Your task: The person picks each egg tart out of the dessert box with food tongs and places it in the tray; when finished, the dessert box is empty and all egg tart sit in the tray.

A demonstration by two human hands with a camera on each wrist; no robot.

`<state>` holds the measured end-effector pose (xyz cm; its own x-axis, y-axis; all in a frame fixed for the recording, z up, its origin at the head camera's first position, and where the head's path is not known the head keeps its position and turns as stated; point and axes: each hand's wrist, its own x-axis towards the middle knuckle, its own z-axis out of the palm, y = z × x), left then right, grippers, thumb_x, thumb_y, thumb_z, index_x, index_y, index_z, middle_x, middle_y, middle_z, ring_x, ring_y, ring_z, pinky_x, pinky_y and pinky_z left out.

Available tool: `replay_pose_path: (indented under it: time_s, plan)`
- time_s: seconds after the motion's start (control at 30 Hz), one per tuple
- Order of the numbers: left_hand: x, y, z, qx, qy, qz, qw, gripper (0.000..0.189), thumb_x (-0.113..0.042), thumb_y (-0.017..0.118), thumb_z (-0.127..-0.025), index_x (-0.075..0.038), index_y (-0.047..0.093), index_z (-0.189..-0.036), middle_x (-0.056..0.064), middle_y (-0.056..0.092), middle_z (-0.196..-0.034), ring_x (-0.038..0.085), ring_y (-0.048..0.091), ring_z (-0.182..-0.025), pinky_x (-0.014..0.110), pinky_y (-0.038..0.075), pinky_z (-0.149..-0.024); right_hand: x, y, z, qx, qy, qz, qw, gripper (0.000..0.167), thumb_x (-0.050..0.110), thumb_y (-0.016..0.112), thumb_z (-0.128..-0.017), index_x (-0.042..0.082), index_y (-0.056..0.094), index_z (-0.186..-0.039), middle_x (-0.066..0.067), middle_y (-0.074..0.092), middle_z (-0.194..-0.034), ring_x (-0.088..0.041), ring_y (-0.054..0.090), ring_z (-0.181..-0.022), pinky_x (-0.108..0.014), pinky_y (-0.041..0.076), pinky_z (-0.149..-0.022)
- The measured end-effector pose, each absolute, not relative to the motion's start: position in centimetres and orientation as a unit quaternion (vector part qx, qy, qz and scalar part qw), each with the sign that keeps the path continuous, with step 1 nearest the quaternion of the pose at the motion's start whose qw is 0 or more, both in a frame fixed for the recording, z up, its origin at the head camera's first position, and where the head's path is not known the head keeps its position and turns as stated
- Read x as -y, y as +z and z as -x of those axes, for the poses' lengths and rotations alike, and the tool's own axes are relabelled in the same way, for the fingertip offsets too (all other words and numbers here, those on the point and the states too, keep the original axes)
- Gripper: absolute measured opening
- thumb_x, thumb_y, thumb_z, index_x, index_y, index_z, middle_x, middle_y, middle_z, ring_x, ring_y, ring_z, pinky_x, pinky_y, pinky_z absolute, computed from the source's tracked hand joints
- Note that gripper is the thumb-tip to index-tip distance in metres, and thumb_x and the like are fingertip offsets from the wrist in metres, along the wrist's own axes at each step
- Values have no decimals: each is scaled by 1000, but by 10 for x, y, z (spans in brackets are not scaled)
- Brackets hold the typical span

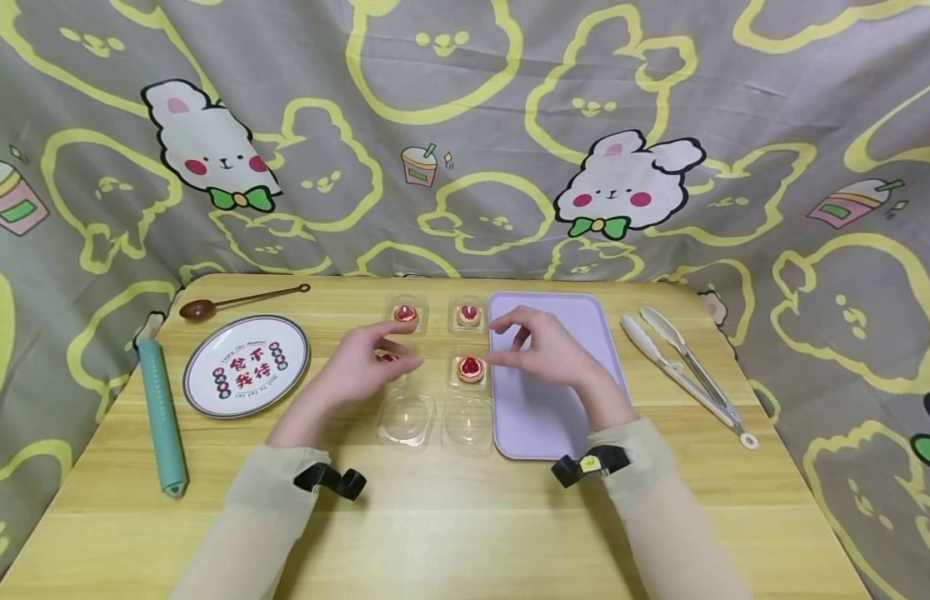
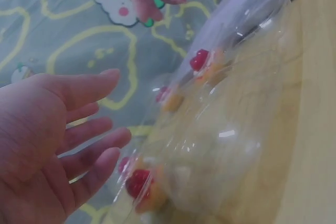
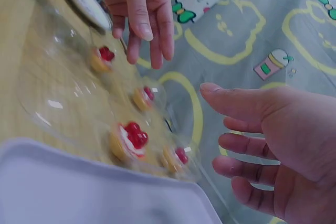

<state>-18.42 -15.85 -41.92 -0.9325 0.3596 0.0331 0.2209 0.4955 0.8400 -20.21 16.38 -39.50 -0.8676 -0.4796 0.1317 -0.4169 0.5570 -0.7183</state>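
Head view: both hands hovered over a clear, glossy plastic tray point(image 1: 438, 392) of moulded square cells on the pale wood-grain desk point(image 1: 450, 533). The left hand point(image 1: 363, 367) was held with loosely spread fingers point(image 2: 94, 85) gripping nothing, above a small round tart point(image 1: 387, 357) with red topping. The right hand point(image 1: 543, 346), fingers point(image 3: 231, 100) likewise relaxed and empty, was just beside a second tart point(image 1: 471, 368) in the cell next to the smooth lilac rectangular tray point(image 1: 562, 417). Two more tarts sat in the far cells. A round printed plate point(image 1: 245, 365), a brown spoon point(image 1: 240, 301), a green cylindrical tool point(image 1: 161, 412) and metal tongs point(image 1: 686, 371) lay well apart to the sides.
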Motion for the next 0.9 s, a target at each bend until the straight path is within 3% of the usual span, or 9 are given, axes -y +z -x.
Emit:
replay_pose_path:
  time_s: [0.2, 0.43, 0.57, 0.7, 0.8, 0.9]
  plan:
    - [138, -427, 212, -856, 475, -192, 72, 61, -22, 81, -97, -4, 57, -150, 15, 59, -150, 26, 71, -106, 36, 63, -77, -170, -393, 227, -890, -385, 237, 64, 50, 22, 90, -87, 2, 72, -129, -17, 70, -125, -24, 66, -87, -37, 55, -74]
    - [118, -437, 234, -861, 469, -181, 74, 72, -18, 80, -97, -2, 46, -158, 16, 54, -154, 24, 68, -73, 38, 59, -60, -167, -404, 256, -895, -370, 230, 98, 62, 25, 88, -89, -2, 64, -140, -21, 64, -136, -24, 65, -88, -39, 56, -77]
    - [108, -440, 242, -865, 468, -161, 82, 79, -17, 81, -96, -4, 40, -162, 13, 50, -158, 23, 64, -64, 35, 57, -57, -164, -411, 270, -895, -367, 229, 108, 67, 24, 89, -88, -1, 60, -144, -22, 61, -140, -25, 66, -90, -40, 56, -81]
    - [100, -444, 249, -871, 461, -147, 80, 84, -13, 83, -93, -3, 38, -162, 13, 48, -160, 19, 63, -64, 34, 57, -61, -161, -418, 281, -892, -371, 227, 123, 73, 26, 90, -87, -1, 57, -147, -22, 58, -145, -25, 68, -92, -41, 57, -84]
    - [96, -446, 254, -880, 447, -141, 76, 84, -12, 83, -92, -2, 38, -162, 12, 49, -160, 23, 65, -71, 38, 58, -69, -159, -422, 288, -889, -375, 226, 133, 77, 28, 90, -87, -1, 55, -149, -22, 56, -147, -26, 70, -94, -41, 59, -85]
    - [93, -447, 258, -892, 426, -134, 71, 83, -13, 83, -92, -3, 40, -161, 11, 50, -159, 31, 68, -99, 45, 56, -94, -156, -427, 295, -890, -370, 230, 137, 79, 28, 89, -88, -3, 52, -151, -22, 55, -149, -30, 70, -99, -43, 59, -88]
